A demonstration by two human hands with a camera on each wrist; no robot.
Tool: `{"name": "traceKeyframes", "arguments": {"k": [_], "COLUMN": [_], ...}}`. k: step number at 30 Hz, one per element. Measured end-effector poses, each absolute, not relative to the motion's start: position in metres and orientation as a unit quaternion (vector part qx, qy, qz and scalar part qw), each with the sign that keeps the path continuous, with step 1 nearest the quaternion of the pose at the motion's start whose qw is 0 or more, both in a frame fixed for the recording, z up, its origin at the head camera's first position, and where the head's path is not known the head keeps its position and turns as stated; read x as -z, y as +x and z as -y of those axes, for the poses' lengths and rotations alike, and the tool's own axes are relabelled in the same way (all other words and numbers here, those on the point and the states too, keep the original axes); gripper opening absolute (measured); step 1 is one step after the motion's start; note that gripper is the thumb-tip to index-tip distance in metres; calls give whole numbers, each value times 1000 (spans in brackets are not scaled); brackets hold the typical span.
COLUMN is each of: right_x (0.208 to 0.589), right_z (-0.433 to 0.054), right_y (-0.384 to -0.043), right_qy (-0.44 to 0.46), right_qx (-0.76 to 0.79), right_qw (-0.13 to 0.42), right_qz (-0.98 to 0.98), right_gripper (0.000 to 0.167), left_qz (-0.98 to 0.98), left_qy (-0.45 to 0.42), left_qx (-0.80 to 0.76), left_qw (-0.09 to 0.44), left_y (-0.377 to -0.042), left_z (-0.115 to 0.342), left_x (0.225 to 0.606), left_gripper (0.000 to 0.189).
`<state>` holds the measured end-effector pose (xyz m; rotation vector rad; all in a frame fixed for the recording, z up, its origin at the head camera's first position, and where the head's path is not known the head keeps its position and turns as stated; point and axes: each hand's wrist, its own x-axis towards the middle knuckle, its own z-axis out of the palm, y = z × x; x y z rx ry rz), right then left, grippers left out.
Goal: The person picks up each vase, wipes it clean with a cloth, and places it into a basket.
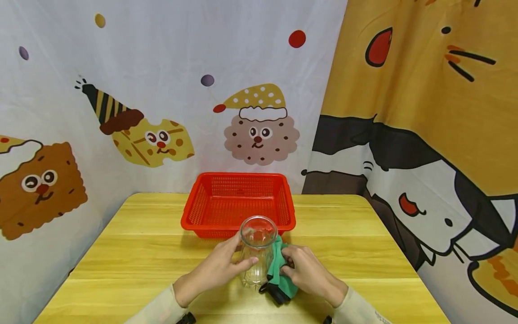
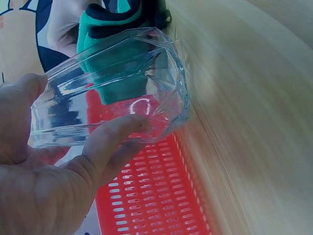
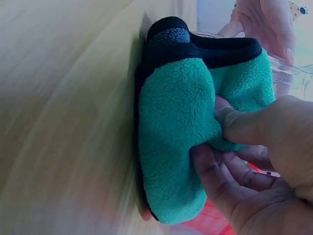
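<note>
A clear glass jar (image 1: 256, 265) with a round mouth and a faceted base stands slightly tilted in front of the red basket. My left hand (image 1: 220, 266) holds it from the left side, thumb and fingers curved about its wall; the left wrist view shows the faceted base (image 2: 171, 93). Against the jar's right side is a green cloth (image 1: 279, 265) with black edging, fuzzy and folded. My right hand (image 1: 305, 272) pinches that cloth between thumb and fingers, as the right wrist view shows with the green fabric (image 3: 178, 112) bunched at the fingertips.
A red perforated plastic basket (image 1: 238, 231) stands behind the jar, near the table's far edge. The wood-grain table (image 1: 154, 243) spreads out on both sides. Behind it hangs a printed curtain (image 1: 174, 67) with cartoon figures.
</note>
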<state>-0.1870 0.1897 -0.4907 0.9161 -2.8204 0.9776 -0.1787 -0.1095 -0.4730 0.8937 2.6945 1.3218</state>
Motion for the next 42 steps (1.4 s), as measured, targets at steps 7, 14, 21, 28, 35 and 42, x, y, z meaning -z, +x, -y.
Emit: {"name": "traceKeyframes", "arguments": {"k": [7,14,21,28,35,42], "right_x": [490,492,493,492,494,494], "right_z": [-190,-191,-192,-192,-192,-191], "right_y": [-183,-180,-178,-175,-171,-169], "right_qy": [293,305,317,322,333,354], "right_qx": [-339,-350,-363,-363,-360,-350], "right_qw": [21,59,83,108,132,177], "right_qz": [894,884,872,868,861,849], "right_gripper": [30,24,24,26,29,30], "left_qz": [-860,-863,-861,-860,-857,-857], "left_qy": [284,278,278,280,284,289], "left_qx": [-425,-421,-426,-426,-430,-427], "left_qw": [8,11,16,18,19,13], "left_y": [-178,-177,-177,-177,-177,-178], "left_z": [109,109,109,109,110,110], "left_x": [472,470,471,471,470,471], "left_gripper": [74,74,74,74,75,73]}}
